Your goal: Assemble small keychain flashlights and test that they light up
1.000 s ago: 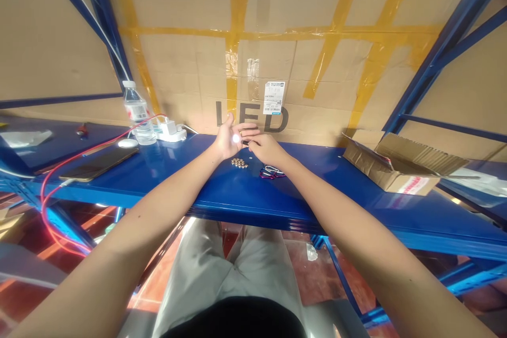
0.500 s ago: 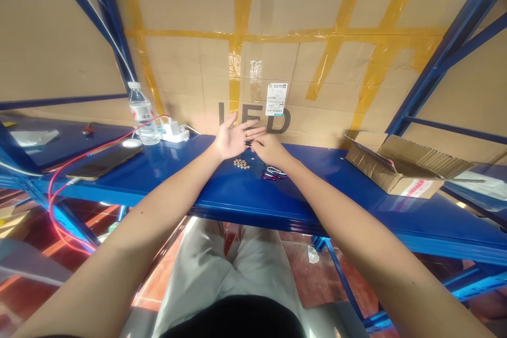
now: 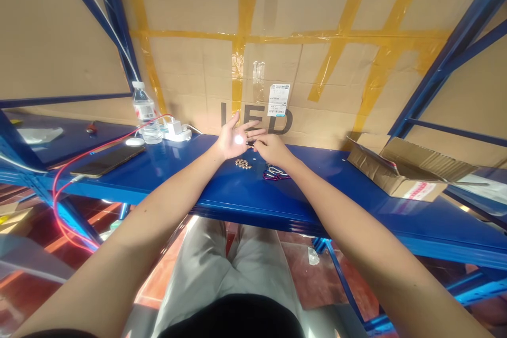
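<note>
My left hand (image 3: 233, 140) is held palm up above the blue shelf, its fingers spread and nothing gripped. A bright white spot of light lies on its palm. Close on its right, my right hand (image 3: 271, 149) is closed around a small dark flashlight (image 3: 250, 143), whose end points at the lit palm; most of it is hidden by the fingers. Below the hands, several small shiny copper-coloured balls (image 3: 243, 164) lie in a cluster on the shelf. Silver and purple-red carabiners (image 3: 276, 172) lie under my right wrist, partly covered by it.
At the right stands an open cardboard box (image 3: 400, 174). To the left are a water bottle (image 3: 146, 113), a power strip with a white charger (image 3: 174, 129), and a phone (image 3: 109, 161) on a red cable (image 3: 57, 190). A large taped cardboard sheet (image 3: 317, 63) closes off the back.
The flashlight has come on: a bright spot now shows on my left palm where none was before. Both hands keep nearly the same pose; the whole view has shifted slightly.
</note>
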Demonstrator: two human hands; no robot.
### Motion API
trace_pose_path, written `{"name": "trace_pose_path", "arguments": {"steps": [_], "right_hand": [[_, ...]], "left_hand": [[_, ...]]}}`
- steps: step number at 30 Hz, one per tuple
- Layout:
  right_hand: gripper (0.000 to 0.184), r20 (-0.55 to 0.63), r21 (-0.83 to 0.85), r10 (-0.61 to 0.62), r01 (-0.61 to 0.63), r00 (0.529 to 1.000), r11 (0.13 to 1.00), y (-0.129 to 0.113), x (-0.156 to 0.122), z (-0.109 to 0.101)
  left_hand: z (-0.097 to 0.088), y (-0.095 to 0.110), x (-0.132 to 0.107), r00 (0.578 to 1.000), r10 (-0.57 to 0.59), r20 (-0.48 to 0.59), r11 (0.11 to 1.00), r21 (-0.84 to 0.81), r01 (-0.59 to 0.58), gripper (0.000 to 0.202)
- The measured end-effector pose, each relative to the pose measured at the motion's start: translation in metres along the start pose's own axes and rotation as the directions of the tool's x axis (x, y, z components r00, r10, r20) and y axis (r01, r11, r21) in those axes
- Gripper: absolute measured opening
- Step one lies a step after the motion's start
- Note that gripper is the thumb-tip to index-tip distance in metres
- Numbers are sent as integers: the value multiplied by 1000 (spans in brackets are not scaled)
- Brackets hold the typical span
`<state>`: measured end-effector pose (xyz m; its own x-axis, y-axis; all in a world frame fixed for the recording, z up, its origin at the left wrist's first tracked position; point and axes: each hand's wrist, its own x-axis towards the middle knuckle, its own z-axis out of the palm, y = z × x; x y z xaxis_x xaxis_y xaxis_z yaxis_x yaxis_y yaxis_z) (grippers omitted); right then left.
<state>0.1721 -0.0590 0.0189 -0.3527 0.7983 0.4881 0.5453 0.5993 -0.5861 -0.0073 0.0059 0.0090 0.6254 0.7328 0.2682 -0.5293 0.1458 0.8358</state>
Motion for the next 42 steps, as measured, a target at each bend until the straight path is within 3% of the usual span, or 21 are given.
{"name": "trace_pose_path", "arguments": {"steps": [23, 33, 37, 42], "right_hand": [[32, 10, -12, -39, 39, 999, 999, 3, 1, 0], [32, -5, -8, -23, 23, 1000, 1000, -1, 1, -3], [30, -7, -18, 50, -50, 999, 999, -3, 2, -4], [29, -49, -39, 26, -28, 998, 999, 0, 2, -4]], "left_hand": [[-5, 0, 2, 999, 2, 43, 999, 39, -4, 92], [7, -2, -2, 1000, -5, -25, 1000, 5, 5, 90], [9, -2, -2, 1000, -1, -20, 1000, -17, 1, 90], [8, -2, -2, 1000, -1, -11, 1000, -28, 1, 91]]}}
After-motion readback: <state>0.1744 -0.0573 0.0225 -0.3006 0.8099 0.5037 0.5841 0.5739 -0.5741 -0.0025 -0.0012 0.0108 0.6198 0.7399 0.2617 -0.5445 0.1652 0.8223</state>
